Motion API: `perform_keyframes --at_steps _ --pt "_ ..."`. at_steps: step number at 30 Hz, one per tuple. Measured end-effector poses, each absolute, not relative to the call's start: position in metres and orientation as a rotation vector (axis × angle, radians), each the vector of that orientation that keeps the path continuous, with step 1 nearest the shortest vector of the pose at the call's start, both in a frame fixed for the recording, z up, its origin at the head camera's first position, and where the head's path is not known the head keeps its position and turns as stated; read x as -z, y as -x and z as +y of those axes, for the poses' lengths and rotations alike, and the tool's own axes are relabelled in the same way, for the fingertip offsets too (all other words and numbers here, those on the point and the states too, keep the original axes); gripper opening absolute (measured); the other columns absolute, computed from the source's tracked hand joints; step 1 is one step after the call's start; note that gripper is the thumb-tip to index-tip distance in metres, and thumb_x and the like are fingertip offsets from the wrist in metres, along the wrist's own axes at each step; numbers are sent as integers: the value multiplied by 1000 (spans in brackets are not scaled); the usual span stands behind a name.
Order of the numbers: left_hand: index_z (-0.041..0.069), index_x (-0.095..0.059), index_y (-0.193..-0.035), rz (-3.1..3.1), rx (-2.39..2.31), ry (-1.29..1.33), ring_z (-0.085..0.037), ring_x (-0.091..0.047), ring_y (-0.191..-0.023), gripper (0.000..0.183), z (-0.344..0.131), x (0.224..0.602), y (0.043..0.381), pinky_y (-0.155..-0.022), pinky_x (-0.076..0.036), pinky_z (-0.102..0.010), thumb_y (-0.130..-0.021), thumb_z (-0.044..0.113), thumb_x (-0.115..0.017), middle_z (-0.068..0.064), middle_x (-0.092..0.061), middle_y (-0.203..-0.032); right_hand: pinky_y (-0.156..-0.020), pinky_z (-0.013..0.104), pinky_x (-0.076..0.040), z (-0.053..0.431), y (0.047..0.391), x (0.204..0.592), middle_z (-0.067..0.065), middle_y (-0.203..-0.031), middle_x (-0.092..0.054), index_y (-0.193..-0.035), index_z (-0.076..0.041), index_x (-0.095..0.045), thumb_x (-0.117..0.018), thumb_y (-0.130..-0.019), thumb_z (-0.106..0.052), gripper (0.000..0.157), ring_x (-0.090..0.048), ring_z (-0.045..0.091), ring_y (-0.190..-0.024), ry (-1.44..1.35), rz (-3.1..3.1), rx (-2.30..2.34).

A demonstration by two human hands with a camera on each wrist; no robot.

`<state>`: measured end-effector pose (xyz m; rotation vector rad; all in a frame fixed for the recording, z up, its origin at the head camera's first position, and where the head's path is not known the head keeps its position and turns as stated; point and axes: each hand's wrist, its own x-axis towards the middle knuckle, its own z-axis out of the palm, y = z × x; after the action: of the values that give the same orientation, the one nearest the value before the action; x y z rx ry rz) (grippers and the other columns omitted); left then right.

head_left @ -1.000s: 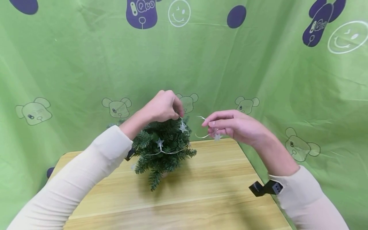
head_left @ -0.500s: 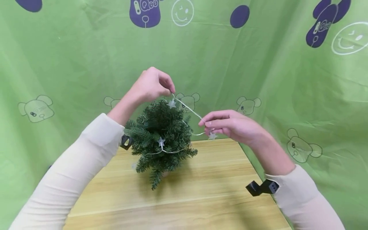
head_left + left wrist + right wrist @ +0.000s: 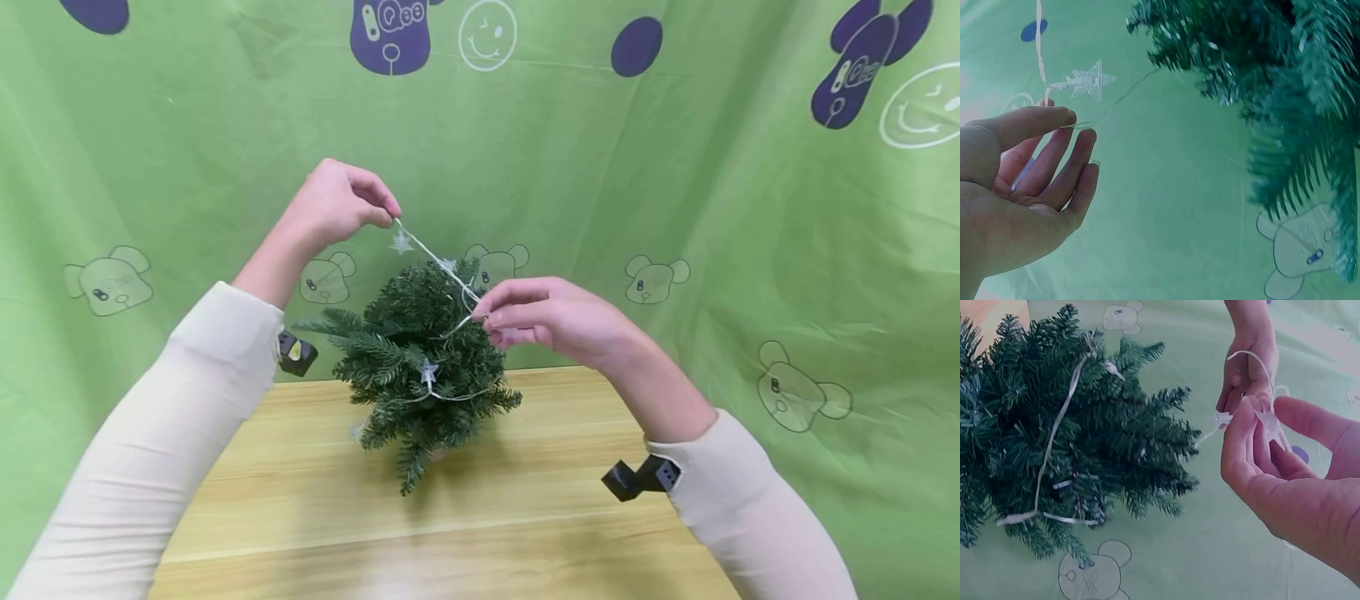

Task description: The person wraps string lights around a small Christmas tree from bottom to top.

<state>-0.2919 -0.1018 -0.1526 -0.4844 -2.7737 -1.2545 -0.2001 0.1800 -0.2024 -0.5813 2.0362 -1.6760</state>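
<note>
A small green artificial Christmas tree (image 3: 405, 312) stands on the table, with a star-shaped fairy-light string partly around it. Up and left of the treetop, my left hand (image 3: 333, 204) pinches the thin pale wire between thumb and fingers. A clear star light (image 3: 401, 242) dangles just below those fingertips. At the tree's upper right, my right hand (image 3: 558, 321) grips more of the string, with the wire stretched between both hands. Close to the right fingers, the right wrist view has a star (image 3: 1267, 428). Another star (image 3: 428, 372) sits on the tree's front branches.
The wooden table (image 3: 487, 517) extends in front of the tree. A green printed curtain (image 3: 570, 167) hangs behind and at both sides. Black wrist cameras are worn at the left cuff (image 3: 225, 333) and right cuff (image 3: 697, 467).
My left hand has risen and moved left from the treetop, drawing the wire with it. My right hand has shifted left, close to the tree's upper right.
</note>
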Motion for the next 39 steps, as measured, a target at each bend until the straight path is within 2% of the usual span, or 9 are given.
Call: perform_keyframes --at_steps 7,13,18,24,26,32,35,39 --pt "17 -72 -101 -2750 1251 384 -15 -55 -107 19 -121 150 295 -95 -38 -38 -82 18 -74 2 -71 -102 -97 40 -47 161 203 206 14 -107 -60 -117 0 -61 -62 -90 -8 29 -59 28 -100 521 2069 1757" --pt "18 -71 -104 -2777 1189 337 -17 -52 -112 21 -140 148 294 -98 -37 -41 -83 21 -74 1 -69 -108 -96 39 -48 146 207 208 15 -107 -63 -117 -2 -64 -63 -89 -7 28 -62 26 -98 484 2063 1826" --pt "19 -70 -105 -2817 1173 307 -20 -51 -116 22 -153 150 291 -103 -33 -48 -83 24 -73 -1 -68 -113 -95 38 -49 139 208 209 16 -113 -63 -117 -1 -64 -62 -89 -5 28 -62 26 -99 486 2054 1847" --pt "17 -68 -107 -2910 1105 383 -25 -52 -116 24 -166 156 282 -106 -28 -58 -84 24 -72 -4 -66 -116 -94 38 -49 139 208 210 17 -111 -62 -116 2 -63 -61 -89 -4 28 -60 31 -102 507 2058 1845" --pt "16 -68 -106 -2942 1072 433 -25 -53 -115 23 -169 159 278 -104 -30 -58 -85 23 -72 -5 -67 -116 -94 39 -49 142 207 211 17 -109 -62 -116 5 -60 -61 -89 -4 28 -59 32 -102 510 2052 1846" --pt "11 -69 -97 -2990 1025 632 -22 -63 -95 13 -169 176 261 -91 -46 -47 -84 12 -70 -5 -71 -99 -95 38 -48 154 205 212 16 -107 -61 -117 8 -56 -61 -89 -5 31 -59 31 -101 468 2066 1837" --pt "11 -69 -94 -3003 976 675 -20 -65 -89 12 -167 186 253 -89 -48 -46 -82 9 -70 -4 -71 -95 -95 39 -48 160 204 213 17 -107 -61 -117 7 -56 -62 -89 -7 31 -58 34 -104 437 2099 1806" --pt "12 -69 -93 -2995 932 692 -19 -66 -90 13 -163 197 243 -89 -48 -47 -81 8 -70 -3 -72 -96 -96 39 -48 168 202 216 22 -113 -59 -118 7 -55 -62 -89 -10 34 -54 40 -109 420 2134 1748"
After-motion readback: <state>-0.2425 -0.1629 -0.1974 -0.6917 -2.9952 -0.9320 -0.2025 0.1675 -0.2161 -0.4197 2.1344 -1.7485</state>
